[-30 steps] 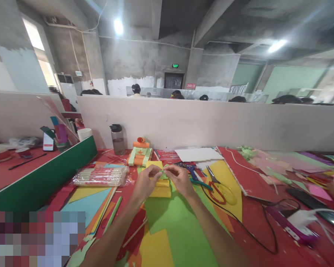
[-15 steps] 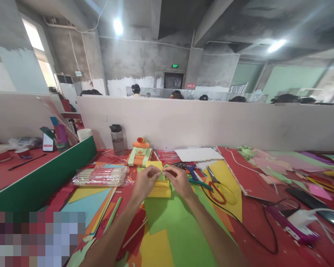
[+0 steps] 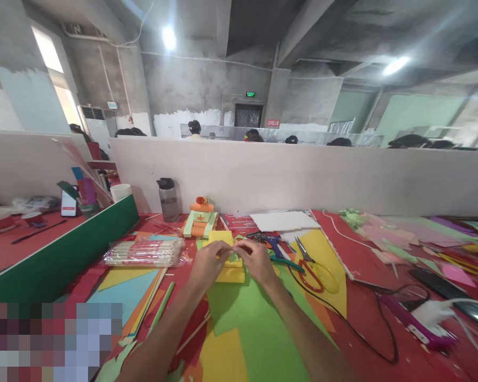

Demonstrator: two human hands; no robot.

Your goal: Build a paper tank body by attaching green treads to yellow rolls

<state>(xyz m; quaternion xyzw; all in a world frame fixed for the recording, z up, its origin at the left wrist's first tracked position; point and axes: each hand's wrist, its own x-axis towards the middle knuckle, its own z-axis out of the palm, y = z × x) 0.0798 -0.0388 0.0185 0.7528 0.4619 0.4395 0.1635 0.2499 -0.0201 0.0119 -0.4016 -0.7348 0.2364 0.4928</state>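
Pinching in close with the left hand (image 3: 211,262) and the right hand (image 3: 255,259), working fingertip to fingertip over a folded yellow paper piece (image 3: 231,275). Looking clamped, thumb to fingers on both sides, on a small green piece (image 3: 233,257) right between the hands, just over the yellow folds. Not managing to make out its full shape behind the fingers, tbh.

For doing this well: ideally pinching with just the tips, going light on pressure so as not to crease such flimsy-looking stuff, and steadying with one hand while adjusting with the other. Probably worth avoiding squashing those rolled yellow folds underneath, too.

Pose-wise, reaching forward with the left forearm (image 3: 173,321) and right forearm (image 3: 298,323) across a big green sheet (image 3: 258,318), angling both inward like an upside-down V. Arching the backs of the hands up, pointing fingertips at each other. Resting on the yellow or hovering above it? Not managing to tell from this angle.

Lying near the right hand: a teal-handled tool (image 3: 289,262), then scissors (image 3: 306,251). Sitting just beyond the left: an orange and pale green paper model (image 3: 199,217).
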